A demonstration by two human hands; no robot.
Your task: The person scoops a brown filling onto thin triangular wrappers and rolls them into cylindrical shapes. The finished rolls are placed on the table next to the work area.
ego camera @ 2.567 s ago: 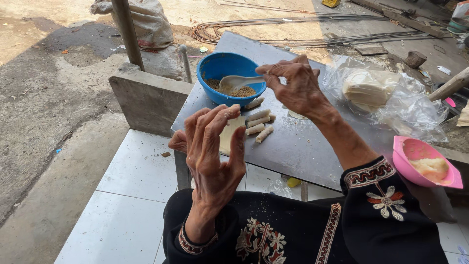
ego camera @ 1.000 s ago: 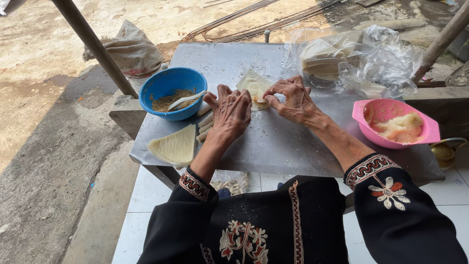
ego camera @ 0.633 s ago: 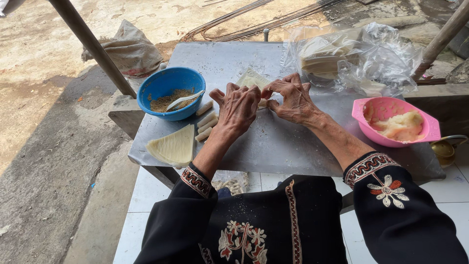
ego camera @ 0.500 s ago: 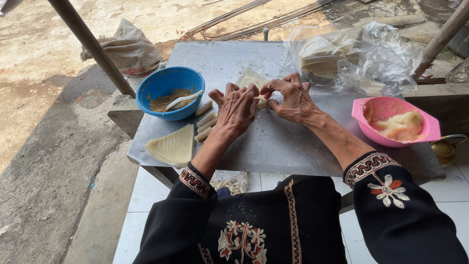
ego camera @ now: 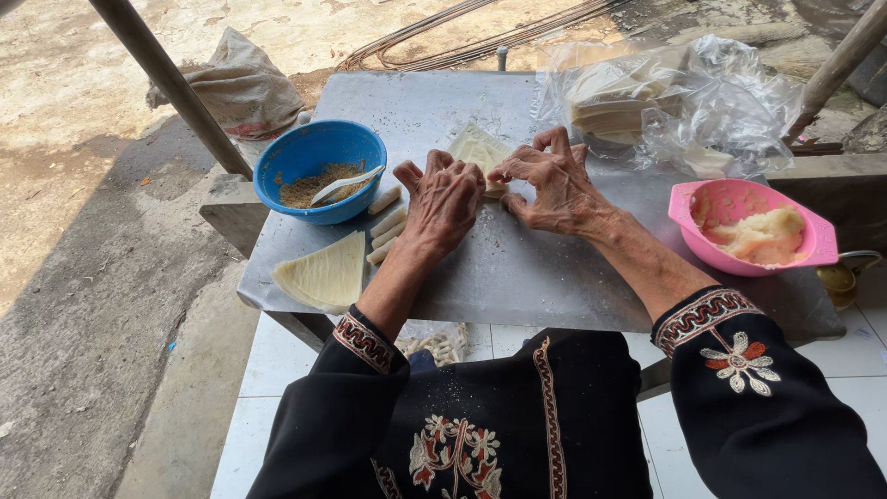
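A pale triangular pastry wrapper [ego camera: 480,151] lies flat on the grey metal table [ego camera: 517,268], directly under and just beyond my fingertips, its point aimed away from me and its near edge hidden beneath my fingers. My left hand [ego camera: 443,199] presses palm down on that near edge, fingers spread and curled, not closed around anything. My right hand [ego camera: 552,180] arches beside it, thumb and fingertips pinching the same edge; both hands touch the wrapper, about equally near. The fold line, as far as I can judge, runs crosswise between my two hands. Just left of my left fingers, a few finished pale rolls [ego camera: 386,222] lie side by side. Beyond them stands a blue bowl [ego camera: 319,171] of brown crumbly filling with a white spoon [ego camera: 344,185]. Nearer me on the left lies a stack of triangular wrappers [ego camera: 323,273]. To the right of my right wrist sits a pink bowl [ego camera: 750,227] of whitish paste; beyond my fingertips, a clear plastic bag [ego camera: 684,102] holds more wrappers.
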